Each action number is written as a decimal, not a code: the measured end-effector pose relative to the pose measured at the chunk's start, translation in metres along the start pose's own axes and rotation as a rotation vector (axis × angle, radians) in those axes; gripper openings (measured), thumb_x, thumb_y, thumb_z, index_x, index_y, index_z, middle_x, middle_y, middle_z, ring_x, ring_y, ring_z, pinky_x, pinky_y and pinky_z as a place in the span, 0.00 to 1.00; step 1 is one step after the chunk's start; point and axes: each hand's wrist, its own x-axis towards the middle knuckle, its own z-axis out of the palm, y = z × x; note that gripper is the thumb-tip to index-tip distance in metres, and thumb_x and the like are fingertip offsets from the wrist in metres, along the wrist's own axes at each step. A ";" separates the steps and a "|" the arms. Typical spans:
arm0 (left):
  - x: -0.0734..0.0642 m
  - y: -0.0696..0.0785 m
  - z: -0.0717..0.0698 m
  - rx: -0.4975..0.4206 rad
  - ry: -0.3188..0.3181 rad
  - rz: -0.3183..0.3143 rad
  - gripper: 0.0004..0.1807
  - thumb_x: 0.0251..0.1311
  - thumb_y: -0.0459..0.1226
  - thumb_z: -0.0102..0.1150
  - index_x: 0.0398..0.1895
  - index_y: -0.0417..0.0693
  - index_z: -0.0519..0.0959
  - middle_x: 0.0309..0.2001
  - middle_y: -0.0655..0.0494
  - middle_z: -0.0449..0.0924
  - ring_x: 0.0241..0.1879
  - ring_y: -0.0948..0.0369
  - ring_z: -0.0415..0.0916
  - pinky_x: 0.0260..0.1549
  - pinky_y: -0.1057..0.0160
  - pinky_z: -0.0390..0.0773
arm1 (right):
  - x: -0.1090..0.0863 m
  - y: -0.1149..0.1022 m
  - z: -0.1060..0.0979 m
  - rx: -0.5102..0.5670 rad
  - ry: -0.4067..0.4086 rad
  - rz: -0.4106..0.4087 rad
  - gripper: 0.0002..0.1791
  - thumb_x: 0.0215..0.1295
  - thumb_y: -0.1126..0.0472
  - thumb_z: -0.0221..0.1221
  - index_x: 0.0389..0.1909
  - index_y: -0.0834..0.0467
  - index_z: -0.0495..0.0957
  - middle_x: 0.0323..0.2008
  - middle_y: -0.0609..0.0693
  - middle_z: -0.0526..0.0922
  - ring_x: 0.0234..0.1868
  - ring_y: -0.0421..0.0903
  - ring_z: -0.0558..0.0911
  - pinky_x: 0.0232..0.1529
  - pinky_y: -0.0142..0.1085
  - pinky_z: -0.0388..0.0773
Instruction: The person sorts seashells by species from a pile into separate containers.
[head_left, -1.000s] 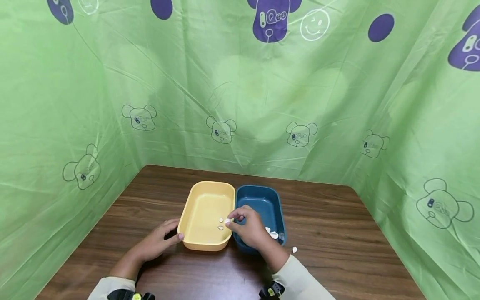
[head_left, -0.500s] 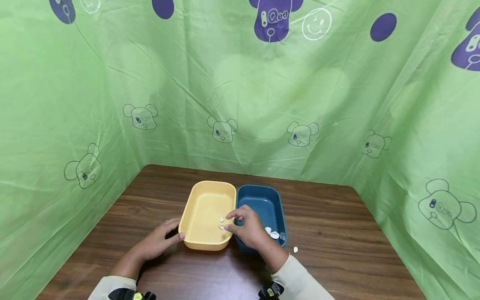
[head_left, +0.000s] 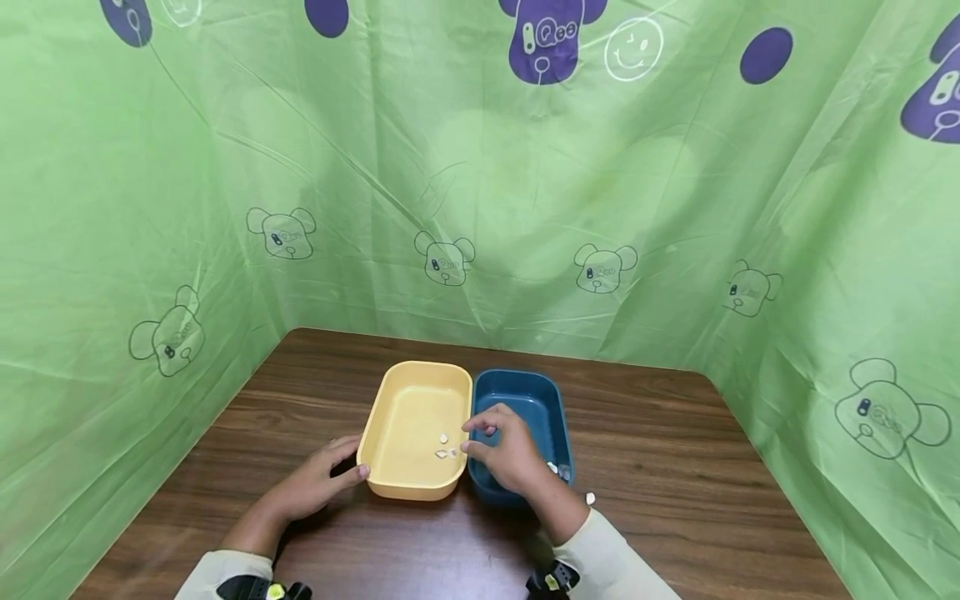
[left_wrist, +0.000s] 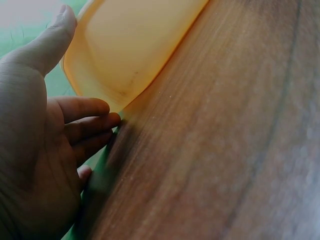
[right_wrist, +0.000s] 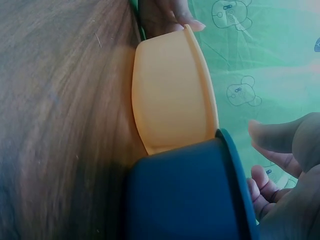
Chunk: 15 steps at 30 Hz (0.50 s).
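Note:
Small white pieces (head_left: 441, 454), like pebbles or shell bits, lie in the near right part of a yellow plastic bin (head_left: 408, 417). My left hand (head_left: 318, 483) rests against that bin's near left side, thumb at the rim, fingers loosely extended (left_wrist: 85, 107) along the wall in the left wrist view. Over the left side of a blue bin (head_left: 517, 383) hovers my right hand (head_left: 510, 454), thumb and fingers apart with nothing between them. Its fingertips are near the two bins' adjoining rims. White and greyish pieces (head_left: 564, 472) show in the blue bin, partly hidden by my right wrist.
Both bins stand side by side on a brown wood-grain table (head_left: 660, 433). One loose white piece (head_left: 590, 498) lies on the table right of the blue bin, close to my right forearm. A green printed cloth (head_left: 517, 183) surrounds the table at the back and sides.
My right hand has let go of a white piece, which now lies among the others in the yellow bin. The hand has drawn back right toward the blue bin. My left hand stays put.

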 end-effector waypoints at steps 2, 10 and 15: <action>0.000 0.000 0.000 0.008 -0.001 0.003 0.25 0.77 0.42 0.63 0.73 0.46 0.81 0.74 0.39 0.79 0.73 0.36 0.74 0.68 0.30 0.73 | -0.002 0.000 -0.003 -0.011 0.008 -0.001 0.08 0.63 0.67 0.77 0.42 0.59 0.91 0.45 0.62 0.83 0.47 0.57 0.79 0.46 0.38 0.75; -0.001 0.002 0.002 0.011 -0.010 -0.002 0.26 0.77 0.43 0.63 0.73 0.43 0.80 0.74 0.39 0.78 0.73 0.34 0.73 0.68 0.28 0.72 | -0.014 0.006 -0.020 -0.021 0.048 0.020 0.09 0.63 0.66 0.78 0.42 0.56 0.91 0.43 0.53 0.82 0.48 0.52 0.78 0.47 0.39 0.77; -0.001 0.003 0.000 -0.011 -0.007 -0.017 0.27 0.77 0.43 0.62 0.74 0.41 0.79 0.74 0.35 0.77 0.74 0.32 0.71 0.68 0.26 0.70 | -0.018 0.007 -0.032 0.001 0.095 -0.002 0.10 0.61 0.67 0.78 0.41 0.54 0.92 0.43 0.55 0.83 0.47 0.52 0.78 0.46 0.39 0.76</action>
